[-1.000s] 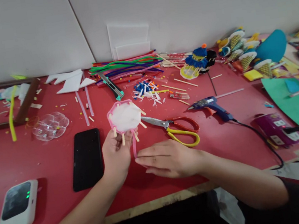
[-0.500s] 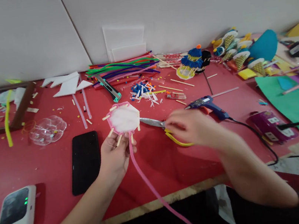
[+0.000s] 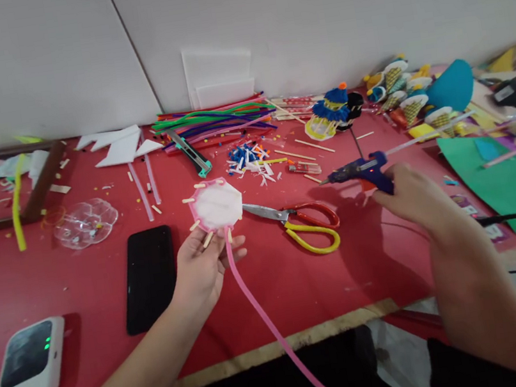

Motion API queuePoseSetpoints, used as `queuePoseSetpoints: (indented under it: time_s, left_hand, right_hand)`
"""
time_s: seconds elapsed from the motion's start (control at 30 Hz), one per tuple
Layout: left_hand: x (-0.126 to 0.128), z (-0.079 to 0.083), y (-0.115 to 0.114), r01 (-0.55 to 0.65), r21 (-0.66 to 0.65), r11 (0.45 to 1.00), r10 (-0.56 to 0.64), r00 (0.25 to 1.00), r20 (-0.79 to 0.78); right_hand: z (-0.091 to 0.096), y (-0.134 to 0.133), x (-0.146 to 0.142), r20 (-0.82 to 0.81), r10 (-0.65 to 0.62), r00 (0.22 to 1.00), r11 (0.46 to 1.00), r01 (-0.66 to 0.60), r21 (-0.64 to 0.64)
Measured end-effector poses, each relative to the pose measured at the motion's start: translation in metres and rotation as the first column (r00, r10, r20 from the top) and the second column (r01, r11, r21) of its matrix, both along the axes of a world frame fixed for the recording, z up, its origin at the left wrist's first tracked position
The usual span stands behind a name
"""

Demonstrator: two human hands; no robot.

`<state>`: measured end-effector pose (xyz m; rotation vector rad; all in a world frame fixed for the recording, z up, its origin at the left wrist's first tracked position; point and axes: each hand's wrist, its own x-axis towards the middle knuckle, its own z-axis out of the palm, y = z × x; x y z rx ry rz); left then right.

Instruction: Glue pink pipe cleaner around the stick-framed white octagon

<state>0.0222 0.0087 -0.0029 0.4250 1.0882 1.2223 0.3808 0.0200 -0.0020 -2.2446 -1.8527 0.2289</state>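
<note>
My left hand (image 3: 204,259) pinches the lower edge of a white polygon-shaped disc (image 3: 217,205) with short wooden sticks poking out around its rim. A pink pipe cleaner (image 3: 273,330) runs along part of that rim and trails down past the table edge. My right hand (image 3: 408,193) is closed around the handle of a blue hot glue gun (image 3: 358,170), whose nozzle points left and whose clear glue stick juts out behind. Between the hands lie scissors (image 3: 310,219) with one red and one yellow handle, blades touching or just behind the disc in view.
A black phone (image 3: 149,279) and a white device (image 3: 28,370) lie at left. Behind are a box cutter (image 3: 188,152), pipe cleaners (image 3: 213,119), cut scraps (image 3: 250,159) and a blue-topped craft piece (image 3: 332,108). A power strip (image 3: 477,212) and green sheet (image 3: 503,182) sit at right.
My right hand has moved right from above the scissors and taken hold of the glue gun, whose rear now tilts up. The scissors' handles are uncovered. My left hand still holds the disc.
</note>
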Motion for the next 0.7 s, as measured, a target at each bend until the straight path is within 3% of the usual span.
queuePoseSetpoints:
  time_s: [0.07,0.13,0.17,0.3,0.37,0.47,0.57,0.7]
  left_hand:
    - [-0.001,-0.002,0.0,0.008,-0.016,1.0,-0.007,1.0,0.014]
    - [-0.001,-0.002,0.0,0.011,-0.009,1.0,-0.011,0.999,0.037]
    - [-0.001,-0.002,0.0,0.009,-0.002,1.0,-0.009,0.999,0.052]
    - [0.001,-0.002,0.001,-0.035,0.034,0.999,0.031,0.994,0.103]
    - [0.001,-0.003,0.003,-0.057,0.039,0.998,0.053,0.994,0.093]
    - [0.001,-0.006,0.004,-0.086,0.038,0.996,0.084,0.995,0.055]
    - [0.001,-0.008,0.004,-0.12,0.049,0.992,0.117,0.992,0.051]
    - [0.004,-0.004,0.0,-0.13,0.052,0.99,0.127,0.99,0.068]
  right_hand:
    - [0.01,-0.005,-0.01,0.008,-0.078,0.997,0.995,0.078,0.058]
    - [0.019,-0.009,-0.027,-0.025,-0.061,0.998,0.993,0.063,0.102]
    - [0.023,-0.011,-0.037,-0.119,-0.034,0.992,0.976,0.059,0.209]
    - [0.026,-0.011,-0.08,-0.427,0.343,0.837,0.878,-0.123,0.463]
    - [0.022,-0.01,-0.097,-0.466,0.462,0.754,0.829,-0.18,0.53]
    - [0.01,-0.011,-0.117,-0.43,0.567,0.702,0.767,-0.259,0.587]
    - [-0.003,-0.016,-0.131,-0.392,0.657,0.644,0.697,-0.32,0.641]
    - [-0.013,-0.022,-0.142,-0.379,0.737,0.559,0.643,-0.408,0.648]
